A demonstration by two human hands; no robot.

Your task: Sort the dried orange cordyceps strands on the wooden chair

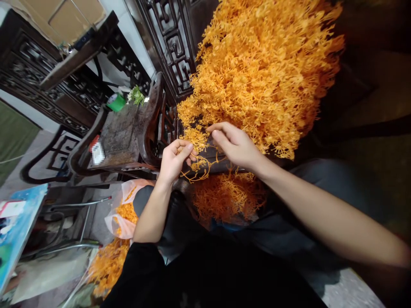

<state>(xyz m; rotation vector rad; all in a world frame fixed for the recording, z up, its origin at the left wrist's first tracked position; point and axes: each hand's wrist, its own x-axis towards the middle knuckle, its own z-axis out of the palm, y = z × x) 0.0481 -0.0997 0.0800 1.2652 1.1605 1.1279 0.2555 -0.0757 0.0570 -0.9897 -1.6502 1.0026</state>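
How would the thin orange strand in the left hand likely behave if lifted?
The orange strand looks floppy, since it curls into loose loops below the left hand. It is probably light, being so thin, and its branching ends might snag on similar pieces.

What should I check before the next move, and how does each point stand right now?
1. Grip of the left hand on the orange strand: ok, thumb and fingers are closed on it.
2. Grip of the right hand on a piece: cannot tell, nothing shows clearly between its fingertips.
3. Strand lying straight: not ok, it curls in loops between and below the hands.
4. Large orange heap close by: ok, it looks within easy reach of the right hand.
5. Green roll out of the way: ok, it sits on the wooden seat off to the left, apart from both hands.
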